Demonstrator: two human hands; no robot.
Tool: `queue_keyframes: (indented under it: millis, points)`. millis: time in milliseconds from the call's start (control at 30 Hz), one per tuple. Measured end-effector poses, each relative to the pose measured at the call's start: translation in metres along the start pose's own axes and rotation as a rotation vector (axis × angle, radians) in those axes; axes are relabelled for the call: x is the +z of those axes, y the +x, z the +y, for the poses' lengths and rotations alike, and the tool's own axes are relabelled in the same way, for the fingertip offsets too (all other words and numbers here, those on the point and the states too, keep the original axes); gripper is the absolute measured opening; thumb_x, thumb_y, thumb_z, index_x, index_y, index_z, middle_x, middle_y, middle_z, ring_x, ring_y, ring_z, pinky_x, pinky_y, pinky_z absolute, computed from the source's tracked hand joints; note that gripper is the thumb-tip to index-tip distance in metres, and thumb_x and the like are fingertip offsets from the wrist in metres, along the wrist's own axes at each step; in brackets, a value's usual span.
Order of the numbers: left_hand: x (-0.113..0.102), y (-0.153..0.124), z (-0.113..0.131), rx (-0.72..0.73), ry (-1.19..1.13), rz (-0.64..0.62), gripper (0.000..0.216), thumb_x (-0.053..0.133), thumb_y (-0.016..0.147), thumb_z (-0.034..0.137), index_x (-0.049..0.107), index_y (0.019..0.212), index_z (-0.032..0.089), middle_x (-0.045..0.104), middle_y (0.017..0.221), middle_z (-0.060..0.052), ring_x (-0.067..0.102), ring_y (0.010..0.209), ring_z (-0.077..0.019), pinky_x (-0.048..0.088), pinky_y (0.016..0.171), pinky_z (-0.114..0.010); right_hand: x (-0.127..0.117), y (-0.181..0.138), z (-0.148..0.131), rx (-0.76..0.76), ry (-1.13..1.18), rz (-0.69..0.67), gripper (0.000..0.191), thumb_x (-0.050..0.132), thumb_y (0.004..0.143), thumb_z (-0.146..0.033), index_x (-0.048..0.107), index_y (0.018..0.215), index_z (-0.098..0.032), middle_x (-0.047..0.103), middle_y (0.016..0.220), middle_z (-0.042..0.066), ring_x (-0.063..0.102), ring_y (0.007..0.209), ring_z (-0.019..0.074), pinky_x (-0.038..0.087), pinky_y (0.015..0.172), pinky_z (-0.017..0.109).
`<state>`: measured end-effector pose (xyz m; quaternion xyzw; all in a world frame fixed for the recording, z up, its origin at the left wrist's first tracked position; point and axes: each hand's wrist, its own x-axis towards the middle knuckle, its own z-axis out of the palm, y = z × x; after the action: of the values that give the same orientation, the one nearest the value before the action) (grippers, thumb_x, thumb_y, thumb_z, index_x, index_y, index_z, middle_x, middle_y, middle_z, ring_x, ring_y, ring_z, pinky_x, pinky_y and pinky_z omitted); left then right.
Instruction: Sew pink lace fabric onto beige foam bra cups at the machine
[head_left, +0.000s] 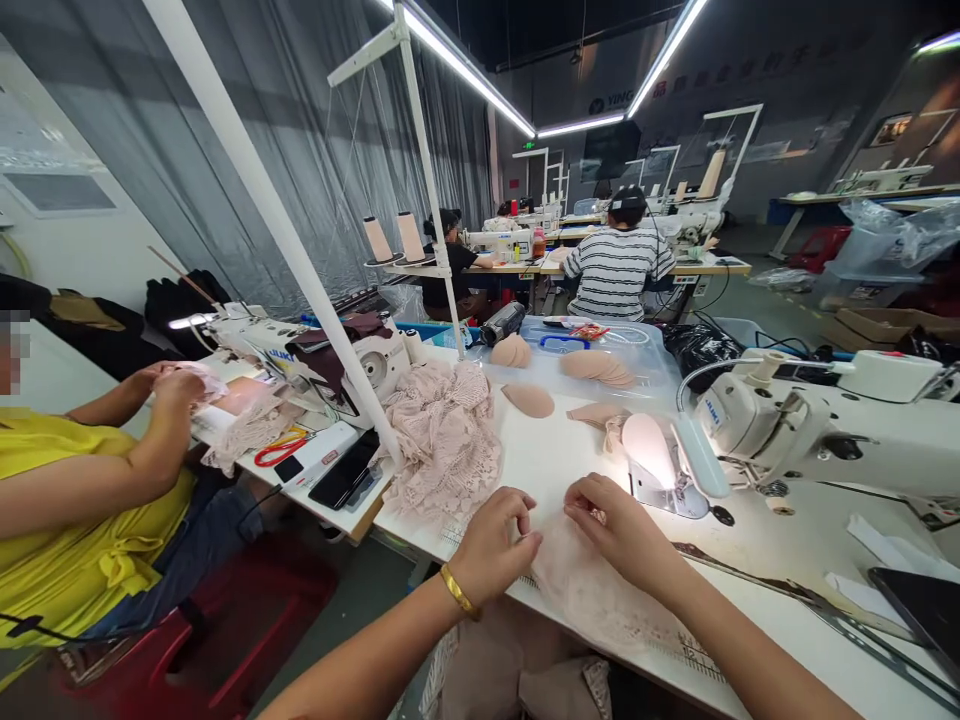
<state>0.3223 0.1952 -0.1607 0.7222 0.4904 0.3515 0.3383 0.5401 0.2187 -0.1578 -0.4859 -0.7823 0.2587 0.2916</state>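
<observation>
Bare forearms [360, 640], bottom edge; sheer fabric [592, 590], lower centre, liable to slip off the table [521, 445] if unheld; left hand [491, 545], centre, curled, thumb parted; right hand [611, 525] beside it, apart, pinch indeterminable; sewing machine [810, 410], right, apt to snag stray folds.

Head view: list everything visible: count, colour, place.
Worktable: one, white, centre
Lace fabric: one pile, pale pink, centre-left
Sheer fabric: one piece, pale pink, worktable's front edge
Plastic container: one, clear, worktable's far edge
Pad stacks: two, beige, on container
Loose pads: several, beige, worktable
Near sewing machines: two, white, right and left
Near thread cones: two, beige, upper left
Smartphone: one, black, left of lace
Co-workers: at least three, yellow, black, striped tops, left and ahead
Strip lights: several, white, overhead
Curtain: one, grey, left background
Bracelet: one, gold, left wrist
Left hand: one, bare, near lace
Right hand: one, bare, over sheer fabric
</observation>
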Motion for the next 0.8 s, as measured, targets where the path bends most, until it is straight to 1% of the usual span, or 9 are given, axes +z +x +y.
queue_keyframes:
  millis: [67,167,267,333,400,467,567,667,800]
  points:
    - [-0.001,0.005,0.003,0.008,-0.338,0.015,0.031,0.068,0.079,0.028,0.04,0.069,0.019,0.067,0.106,-0.007,0.061,0.101,-0.0213,0.046,0.091,-0.036,-0.013,-0.015,-0.006,0.055,0.084,-0.006,0.021,0.048,0.101,-0.038,0.057,0.087,-0.025,0.062,0.087,0.003,0.058,0.084,0.0216,0.048,0.076,0.035]
    - [0.001,0.013,0.013,-0.039,-0.552,-0.021,0.043,0.069,0.083,0.044,0.036,0.069,0.02,0.057,0.077,0.0,0.051,0.068,-0.0114,0.04,0.065,-0.024,-0.03,-0.038,-0.017,0.148,0.31,-0.048,0.032,0.052,0.099,-0.054,0.057,0.086,-0.025,0.06,0.088,0.002,0.055,0.088,0.0222,0.044,0.08,0.035]
    - [0.003,0.027,0.025,-0.068,-0.433,-0.157,0.044,0.068,0.085,0.053,0.041,0.075,0.021,0.041,0.062,0.008,0.037,0.055,-0.008,0.03,0.053,-0.021,-0.039,-0.051,-0.019,0.23,0.628,-0.061,0.038,0.055,0.096,-0.06,0.055,0.082,-0.025,0.06,0.08,0.001,0.053,0.082,0.0214,0.042,0.077,0.034]
    - [0.002,0.047,0.03,-0.048,-0.195,-0.304,0.037,0.059,0.092,0.055,0.049,0.085,0.02,0.049,0.063,0.007,0.045,0.054,-0.0093,0.034,0.052,-0.021,-0.041,-0.05,-0.011,0.299,0.775,-0.073,0.039,0.056,0.095,-0.061,0.052,0.081,-0.025,0.058,0.067,-0.001,0.049,0.071,0.0191,0.039,0.07,0.032]
    - [0.0,0.077,0.033,0.009,0.103,-0.362,0.031,0.056,0.096,0.05,0.056,0.098,0.019,0.065,0.08,0.002,0.06,0.067,-0.0125,0.046,0.06,-0.023,-0.039,-0.044,0.004,0.342,0.787,-0.088,0.041,0.058,0.093,-0.063,0.051,0.081,-0.025,0.056,0.06,-0.003,0.045,0.065,0.0173,0.035,0.067,0.031]
    - [-0.003,0.115,0.033,0.044,0.312,-0.281,0.027,0.067,0.092,0.041,0.062,0.107,0.019,0.069,0.108,-0.005,0.067,0.094,-0.0182,0.052,0.082,-0.029,-0.034,-0.036,0.021,0.37,0.745,-0.075,0.046,0.062,0.088,-0.068,0.051,0.081,-0.024,0.054,0.063,-0.004,0.043,0.063,0.0162,0.033,0.064,0.03]
    - [-0.005,0.173,0.029,-0.011,0.471,-0.119,0.032,0.073,0.09,0.03,0.064,0.117,0.015,0.062,0.13,-0.012,0.058,0.123,-0.0281,0.047,0.106,-0.044,-0.029,-0.028,0.041,0.395,0.747,-0.031,0.052,0.062,0.084,-0.074,0.05,0.08,-0.024,0.047,0.066,-0.005,0.039,0.061,0.0146,0.029,0.059,0.029]
    - [0.0,0.214,0.018,-0.109,0.546,-0.024,0.036,0.065,0.098,0.035,0.061,0.128,0.015,0.059,0.134,-0.012,0.059,0.12,-0.0273,0.052,0.102,-0.05,-0.029,-0.027,0.05,0.387,0.749,-0.03,0.05,0.064,0.085,-0.072,0.053,0.082,-0.024,0.044,0.07,-0.005,0.039,0.062,0.0141,0.029,0.059,0.029]
    - [0.007,0.233,0.006,-0.149,0.487,0.02,0.035,0.063,0.1,0.037,0.061,0.127,0.016,0.061,0.129,-0.011,0.063,0.112,-0.024,0.056,0.096,-0.046,-0.033,-0.027,0.051,0.4,0.78,-0.004,0.045,0.064,0.088,-0.067,0.054,0.083,-0.023,0.049,0.074,-0.004,0.041,0.063,0.0139,0.032,0.06,0.029]
